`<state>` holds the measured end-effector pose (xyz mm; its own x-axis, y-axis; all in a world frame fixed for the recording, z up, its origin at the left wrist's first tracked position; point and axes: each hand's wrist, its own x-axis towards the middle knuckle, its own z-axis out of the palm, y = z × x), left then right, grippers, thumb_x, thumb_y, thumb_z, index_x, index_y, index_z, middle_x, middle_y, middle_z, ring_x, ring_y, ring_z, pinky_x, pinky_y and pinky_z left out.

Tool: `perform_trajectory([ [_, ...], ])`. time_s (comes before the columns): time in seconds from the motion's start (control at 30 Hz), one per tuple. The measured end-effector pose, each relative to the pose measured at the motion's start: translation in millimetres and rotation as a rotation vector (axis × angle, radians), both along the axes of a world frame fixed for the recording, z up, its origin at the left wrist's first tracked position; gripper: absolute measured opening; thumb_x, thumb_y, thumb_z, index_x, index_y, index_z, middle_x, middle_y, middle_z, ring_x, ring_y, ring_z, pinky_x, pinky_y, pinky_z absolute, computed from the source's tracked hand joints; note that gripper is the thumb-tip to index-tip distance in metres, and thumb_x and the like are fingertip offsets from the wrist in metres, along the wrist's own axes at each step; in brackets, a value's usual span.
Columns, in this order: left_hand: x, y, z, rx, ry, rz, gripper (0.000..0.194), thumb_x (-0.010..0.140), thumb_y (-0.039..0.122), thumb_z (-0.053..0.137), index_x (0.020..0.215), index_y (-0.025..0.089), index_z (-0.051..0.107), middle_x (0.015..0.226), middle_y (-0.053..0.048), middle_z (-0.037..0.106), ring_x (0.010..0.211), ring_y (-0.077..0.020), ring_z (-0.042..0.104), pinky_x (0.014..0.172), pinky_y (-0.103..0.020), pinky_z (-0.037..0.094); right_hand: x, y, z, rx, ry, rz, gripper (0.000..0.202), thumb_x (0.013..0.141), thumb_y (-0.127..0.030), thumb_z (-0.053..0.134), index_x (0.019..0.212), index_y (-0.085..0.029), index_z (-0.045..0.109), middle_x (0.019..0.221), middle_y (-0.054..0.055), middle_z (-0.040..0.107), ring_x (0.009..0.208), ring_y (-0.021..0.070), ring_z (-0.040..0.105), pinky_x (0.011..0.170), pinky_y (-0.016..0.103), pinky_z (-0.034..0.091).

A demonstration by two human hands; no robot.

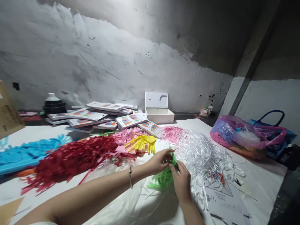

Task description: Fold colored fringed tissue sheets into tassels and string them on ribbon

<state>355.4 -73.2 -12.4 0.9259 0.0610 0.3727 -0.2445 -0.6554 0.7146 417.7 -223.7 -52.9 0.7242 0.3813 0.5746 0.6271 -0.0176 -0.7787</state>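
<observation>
Showing both hands meeting on a green paper fringe (164, 178) at 6 o'clock on the white table (253, 175): left hand (159, 161) and right hand (181, 181) pinch its top between closed fingertips. Yellow fringe (142, 143) lies at 11 o'clock, white shreds (203, 150) at 2 o'clock.

Back wall (112, 62) is rough grey plaster, scuffed and pitted, brightly lit in the upper middle, falling off to dark at the right. Dark band across its top right. A dark post (248, 72) runs diagonally at the right, paler wall panel (269, 93) beside it. White-covered table (253, 168) fills the foreground; its far edge meets the wall.
</observation>
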Motion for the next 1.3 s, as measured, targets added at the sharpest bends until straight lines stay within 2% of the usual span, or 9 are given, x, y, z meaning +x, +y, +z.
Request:
perform_trajectory([
  [0.17,-71,-15,33.5,-0.026,-0.038,-0.01,0.057,0.085,0.019,0.061,0.14,0.02,0.049,0.12,-0.012,0.061,0.105,-0.0231,0.063,0.089,-0.037,0.055,-44,-12,42.0,-0.024,-0.054,0.167,0.03,0.093,-0.047,0.061,0.093,-0.019,0.072,0.089,0.007,0.069,0.085,0.0227,0.066,0.077,0.032,0.05],
  [0.3,-135,-37,54.9,-0.031,-0.085,0.037,0.061,0.086,0.024,0.065,0.144,0.024,0.047,0.127,-0.012,0.053,0.107,-0.0242,0.059,0.089,-0.036,0.055,-90,-30,73.8,-0.063,-0.074,0.346,0.024,0.092,-0.041,0.066,0.108,-0.023,0.072,0.098,0.004,0.07,0.089,0.0197,0.067,0.077,0.027,0.053],
  [0.43,-194,-55,60.6,-0.167,-0.107,0.09,0.051,0.091,0.025,0.061,0.141,0.027,0.052,0.126,-0.011,0.054,0.112,-0.0248,0.058,0.087,-0.033,0.055,-135,-43,80.0,-0.022,0.004,0.538,0.027,0.091,-0.032,0.068,0.117,-0.026,0.07,0.105,0.005,0.072,0.094,0.0189,0.071,0.081,0.026,0.057],
  [0.6,-254,-65,38.9,-0.491,-0.084,0.157,0.03,0.092,0.03,0.064,0.12,0.021,0.064,0.115,-0.009,0.063,0.113,-0.0266,0.058,0.092,-0.036,0.05,-180,-41,57.2,0.067,0.016,0.593,0.011,0.09,-0.021,0.066,0.093,-0.026,0.076,0.098,0.003,0.073,0.092,0.0177,0.071,0.081,0.024,0.055],
  [0.77,-295,-66,8.5,-0.734,-0.015,0.253,0.032,0.088,0.038,0.071,0.114,0.019,0.067,0.112,-0.007,0.068,0.113,-0.0287,0.059,0.095,-0.037,0.047,-212,-27,30.9,-0.071,0.224,0.684,0.013,0.089,-0.025,0.066,0.078,-0.022,0.069,0.081,0.002,0.069,0.077,0.0168,0.067,0.069,0.024,0.051],
  [0.93,-319,-59,-15.5,-0.938,0.018,0.363,0.034,0.079,0.044,0.08,0.098,0.016,0.074,0.096,-0.004,0.072,0.097,-0.0239,0.062,0.087,-0.03,0.047,-238,-14,16.4,-0.223,0.116,0.74,0.016,0.088,-0.024,0.064,0.072,-0.02,0.065,0.075,0.0,0.067,0.072,0.0149,0.064,0.066,0.022,0.048],
  [1.03,-327,-50,-29.8,-1.104,0.072,0.402,0.037,0.076,0.049,0.081,0.084,0.014,0.074,0.079,-0.004,0.071,0.077,-0.0202,0.063,0.074,-0.029,0.049,-233,-5,20.0,-0.298,0.022,0.805,0.016,0.09,-0.027,0.064,0.076,-0.022,0.07,0.078,0.0,0.071,0.074,0.0152,0.067,0.069,0.023,0.05],
  [1.13,-331,-42,-44.0,-1.207,0.073,0.443,0.043,0.074,0.054,0.08,0.09,0.014,0.074,0.076,-0.005,0.074,0.072,-0.0206,0.067,0.074,-0.031,0.052,-209,21,28.4,-0.342,-0.134,0.658,0.021,0.098,-0.03,0.054,0.091,-0.022,0.072,0.091,0.004,0.073,0.086,0.0178,0.069,0.077,0.027,0.054],
  [1.3,-327,-41,-66.3,-1.362,0.046,0.447,0.045,0.068,0.055,0.085,0.087,0.015,0.075,0.073,-0.006,0.075,0.068,-0.0204,0.068,0.077,-0.032,0.053,-163,119,38.5,-0.501,-0.286,0.521,0.019,0.1,-0.029,0.057,0.112,-0.018,0.066,0.116,0.008,0.068,0.108,0.0211,0.065,0.096,0.042,0.052],
])
